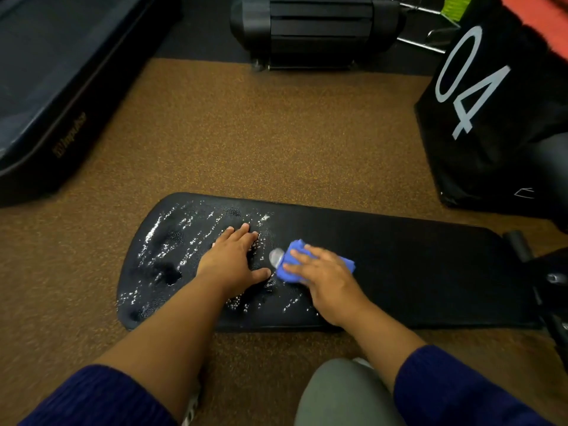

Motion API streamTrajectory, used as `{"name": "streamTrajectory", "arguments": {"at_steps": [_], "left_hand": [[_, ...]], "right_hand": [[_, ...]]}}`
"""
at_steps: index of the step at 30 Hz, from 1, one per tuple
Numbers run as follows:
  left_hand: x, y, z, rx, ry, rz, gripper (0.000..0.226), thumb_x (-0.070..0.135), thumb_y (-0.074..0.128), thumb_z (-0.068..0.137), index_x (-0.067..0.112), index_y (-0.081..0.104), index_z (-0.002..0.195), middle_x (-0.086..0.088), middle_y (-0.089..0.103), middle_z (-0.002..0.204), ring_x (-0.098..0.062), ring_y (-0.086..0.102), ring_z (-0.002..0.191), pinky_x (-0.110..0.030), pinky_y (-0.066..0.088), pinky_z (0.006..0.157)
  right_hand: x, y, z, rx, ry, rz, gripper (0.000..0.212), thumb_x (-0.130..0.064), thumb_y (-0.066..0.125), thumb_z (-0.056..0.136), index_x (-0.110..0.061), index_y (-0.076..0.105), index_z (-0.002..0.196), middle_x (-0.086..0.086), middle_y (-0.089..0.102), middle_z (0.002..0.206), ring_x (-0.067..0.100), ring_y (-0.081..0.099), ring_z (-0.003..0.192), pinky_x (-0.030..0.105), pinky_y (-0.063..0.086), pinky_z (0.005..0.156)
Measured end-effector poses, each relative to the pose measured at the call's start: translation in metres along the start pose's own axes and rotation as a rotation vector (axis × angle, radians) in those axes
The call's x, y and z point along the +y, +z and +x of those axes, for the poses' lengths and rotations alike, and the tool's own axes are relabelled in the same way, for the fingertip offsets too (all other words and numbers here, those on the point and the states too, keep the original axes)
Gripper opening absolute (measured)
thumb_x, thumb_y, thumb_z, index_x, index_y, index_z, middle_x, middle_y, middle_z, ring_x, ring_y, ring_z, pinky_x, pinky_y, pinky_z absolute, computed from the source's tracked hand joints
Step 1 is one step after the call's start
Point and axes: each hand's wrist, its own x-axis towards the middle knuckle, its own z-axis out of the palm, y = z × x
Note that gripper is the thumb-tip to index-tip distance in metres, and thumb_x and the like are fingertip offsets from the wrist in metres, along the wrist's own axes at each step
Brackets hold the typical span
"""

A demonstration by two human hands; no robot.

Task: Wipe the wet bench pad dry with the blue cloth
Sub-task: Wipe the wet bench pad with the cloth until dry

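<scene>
A long black bench pad [415, 265] lies across the lower middle of the view. Its left half glistens with water drops and streaks; its right half looks matt and dark. My left hand [230, 259] rests flat on the wet part, fingers spread, holding nothing. My right hand [322, 275] presses the bunched blue cloth [292, 259] down on the pad, just right of my left hand. The cloth sticks out past my fingers on both sides, and my hand hides its middle.
Brown speckled flooring [246, 133] surrounds the pad. A dark treadmill base [46, 103] sits at the left, a black weight stack [316, 29] at the back, and a black box marked 04 [491, 118] at the right. The bench frame [547, 287] shows at the pad's right end. My knee [344, 392] is below.
</scene>
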Motion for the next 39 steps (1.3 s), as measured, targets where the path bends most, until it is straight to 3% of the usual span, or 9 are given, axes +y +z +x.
{"name": "streamTrajectory", "arguments": {"at_steps": [3,8,14,17,20,25,28,34,39], "left_hand": [[0.000,0.000,0.000,-0.007,0.000,0.007,0.093,0.064,0.061,0.077,0.028,0.019,0.151,0.013,0.005,0.161,-0.015,0.002,0.149,-0.038,0.019,0.120],[0.000,0.000,0.001,-0.015,-0.006,0.014,0.093,0.062,0.062,0.077,0.028,0.017,0.151,0.012,0.004,0.161,-0.015,0.001,0.149,-0.039,0.018,0.120],[0.000,0.000,0.001,-0.013,-0.001,0.013,0.093,0.063,0.061,0.077,0.028,0.018,0.151,0.013,0.004,0.161,-0.014,0.001,0.149,-0.039,0.017,0.120],[0.001,-0.001,0.000,-0.015,-0.006,0.016,0.093,0.063,0.061,0.077,0.029,0.017,0.151,0.014,0.003,0.161,-0.014,0.000,0.149,-0.040,0.019,0.119],[0.000,0.000,0.000,-0.014,-0.006,0.015,0.093,0.063,0.062,0.077,0.028,0.018,0.151,0.013,0.004,0.161,-0.014,0.001,0.149,-0.039,0.019,0.119],[0.001,-0.001,0.000,-0.005,-0.002,0.009,0.092,0.062,0.063,0.077,0.028,0.020,0.151,0.013,0.006,0.161,-0.014,0.002,0.149,-0.037,0.016,0.119],[0.001,-0.001,0.000,-0.011,-0.012,0.014,0.092,0.063,0.062,0.076,0.029,0.019,0.151,0.014,0.004,0.161,-0.013,0.001,0.149,-0.040,0.019,0.119],[0.003,-0.002,-0.001,-0.025,-0.014,0.025,0.092,0.062,0.061,0.078,0.029,0.016,0.152,0.014,0.002,0.161,-0.013,-0.001,0.149,-0.041,0.019,0.119],[0.002,0.001,0.002,-0.011,-0.012,0.014,0.094,0.062,0.063,0.076,0.028,0.018,0.151,0.012,0.004,0.161,-0.014,0.001,0.149,-0.043,0.020,0.119]], "right_hand": [[0.023,-0.017,-0.015,-0.062,-0.105,0.000,0.044,0.002,0.057,0.076,-0.024,0.068,0.109,0.002,0.061,0.126,0.027,0.051,0.122,0.041,0.039,0.103],[-0.002,0.001,0.000,0.038,0.237,0.017,0.050,0.007,0.060,0.075,-0.023,0.066,0.115,0.002,0.056,0.132,0.028,0.043,0.128,0.025,0.020,0.110],[0.008,-0.020,-0.037,-0.123,-0.166,0.083,0.043,-0.009,0.041,0.079,-0.024,0.069,0.108,0.000,0.062,0.125,0.015,0.044,0.124,0.026,0.032,0.106],[0.023,-0.021,-0.034,-0.025,-0.032,0.045,0.042,-0.003,0.047,0.078,-0.024,0.070,0.106,0.001,0.062,0.124,0.024,0.049,0.122,0.032,0.035,0.104],[-0.005,0.002,-0.030,0.050,0.090,0.047,0.040,-0.002,0.057,0.076,-0.022,0.069,0.109,0.005,0.061,0.126,0.031,0.051,0.120,0.027,0.028,0.107],[-0.008,-0.004,-0.044,-0.190,-0.256,0.078,0.038,-0.008,0.059,0.081,-0.024,0.066,0.115,0.000,0.058,0.131,0.022,0.046,0.127,0.032,0.035,0.105],[0.020,-0.027,-0.057,-0.355,-0.298,0.044,0.041,-0.010,0.059,0.084,-0.030,0.062,0.120,-0.007,0.050,0.138,0.014,0.034,0.135,0.036,0.032,0.109],[0.041,-0.057,-0.067,-0.384,-0.352,-0.081,0.048,-0.007,0.067,0.076,-0.032,0.062,0.118,-0.008,0.053,0.135,0.012,0.031,0.133,0.036,0.030,0.106],[0.004,-0.017,-0.046,-0.382,-0.467,-0.016,0.037,-0.020,0.048,0.085,-0.027,0.062,0.118,-0.004,0.052,0.137,0.020,0.034,0.135,0.037,0.031,0.108]]}}
